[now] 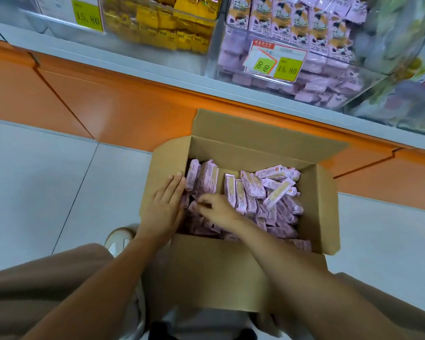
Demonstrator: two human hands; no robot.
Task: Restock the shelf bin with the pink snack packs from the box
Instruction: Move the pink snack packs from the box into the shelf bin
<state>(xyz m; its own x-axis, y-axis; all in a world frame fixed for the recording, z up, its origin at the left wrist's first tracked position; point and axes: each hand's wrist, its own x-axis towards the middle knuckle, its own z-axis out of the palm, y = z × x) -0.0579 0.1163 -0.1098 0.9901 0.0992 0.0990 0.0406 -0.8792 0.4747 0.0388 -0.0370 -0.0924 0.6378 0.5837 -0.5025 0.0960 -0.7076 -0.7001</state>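
- One cardboard box (231, 266) sits on the floor (47, 180) at centre view, against the orange base panel (108, 101). All four flaps are folded open.
- Pink snack packs (253, 187) lie inside the box, loosely heaped. There are too many to count, well over twenty showing. Two stand on end at the box's 10 o'clock corner, and the heap lies jumbled from 1 to 4 o'clock.
- One shelf bin (349, 77), clear-walled, is at 1 o'clock of the view, above the box. It already holds the same pink packs, with a row standing upright on top.
- Left hand (165, 204): at 9 o'clock of the box, fingers straight and together, gripping nothing. It lies flat along the left wall with its fingertips touching the outermost upright pack.
- Right hand (216, 209): just beside the left, at the box's 8 o'clock, fingers curled down into the packs. It is motion-blurred, so I cannot tell whether they hold one.
- Two green price tags read 15.80, one at 11 o'clock (88, 17) and one on the shelf bin (287, 68).
- One bin of yellow packs (172, 28) is at 12 o'clock.
- One shoe (119, 238) is at 8 o'clock, beside the box.
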